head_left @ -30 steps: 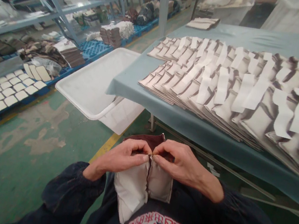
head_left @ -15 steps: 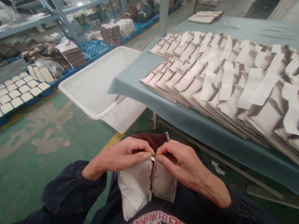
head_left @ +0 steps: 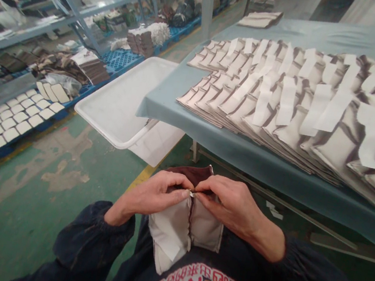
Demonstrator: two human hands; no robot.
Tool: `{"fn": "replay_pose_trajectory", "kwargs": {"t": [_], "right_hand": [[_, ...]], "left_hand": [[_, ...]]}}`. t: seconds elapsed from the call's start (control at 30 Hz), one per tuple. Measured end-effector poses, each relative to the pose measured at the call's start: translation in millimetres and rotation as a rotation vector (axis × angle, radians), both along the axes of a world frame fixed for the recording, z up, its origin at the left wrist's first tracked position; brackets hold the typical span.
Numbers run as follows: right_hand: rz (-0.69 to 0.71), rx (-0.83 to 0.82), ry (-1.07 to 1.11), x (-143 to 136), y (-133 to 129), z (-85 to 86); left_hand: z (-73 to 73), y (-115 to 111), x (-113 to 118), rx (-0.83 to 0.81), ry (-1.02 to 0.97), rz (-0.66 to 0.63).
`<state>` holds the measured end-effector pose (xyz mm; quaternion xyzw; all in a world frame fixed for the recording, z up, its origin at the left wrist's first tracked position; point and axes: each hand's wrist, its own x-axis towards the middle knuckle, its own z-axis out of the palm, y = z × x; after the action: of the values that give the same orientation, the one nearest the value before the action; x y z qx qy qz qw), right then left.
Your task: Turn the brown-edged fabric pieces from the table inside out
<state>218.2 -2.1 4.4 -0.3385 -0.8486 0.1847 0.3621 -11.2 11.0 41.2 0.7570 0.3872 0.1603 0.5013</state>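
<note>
A pale fabric piece with a dark brown inner side hangs in front of my apron, a seam running down its middle. My left hand pinches its upper edge between thumb and fingers, just left of the seam. Close against it, my right hand grips the same edge on the right side of the seam. The fingertips of both hands nearly meet at the top of the seam. A white paper-like strip lies on the left half of the piece.
A blue-green covered table bears rows of overlapping pale fabric pieces with white strips. A white plastic tub stands left of it. Shelving and blue pallets with stacked goods line the left; people sit far back.
Both hands keep their pinch on the fabric. The right hand and wrist have shifted slightly left, its fingertips closer to the left hand's.
</note>
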Motion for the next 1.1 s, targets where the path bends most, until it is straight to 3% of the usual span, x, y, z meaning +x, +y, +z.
{"fn": "replay_pose_trajectory", "kwargs": {"t": [0.23,0.47,0.73,1.1], "right_hand": [[-0.001,0.010,0.020,-2.8,-1.5,-0.3],[-0.015,-0.018,0.050,-2.6,-2.7,-4.0],[-0.008,-0.052,0.012,0.9,0.6,-6.4],[0.032,-0.599,0.233,4.2,2.9,-4.2]], "left_hand": [[-2.0,-3.7,8.1,0.096,0.062,0.118],[-7.8,-7.1,10.3,0.269,0.214,0.112],[-7.2,-9.1,5.4,0.173,0.128,0.048],[-8.3,-8.7,3.2,0.116,0.065,-0.005]]}}
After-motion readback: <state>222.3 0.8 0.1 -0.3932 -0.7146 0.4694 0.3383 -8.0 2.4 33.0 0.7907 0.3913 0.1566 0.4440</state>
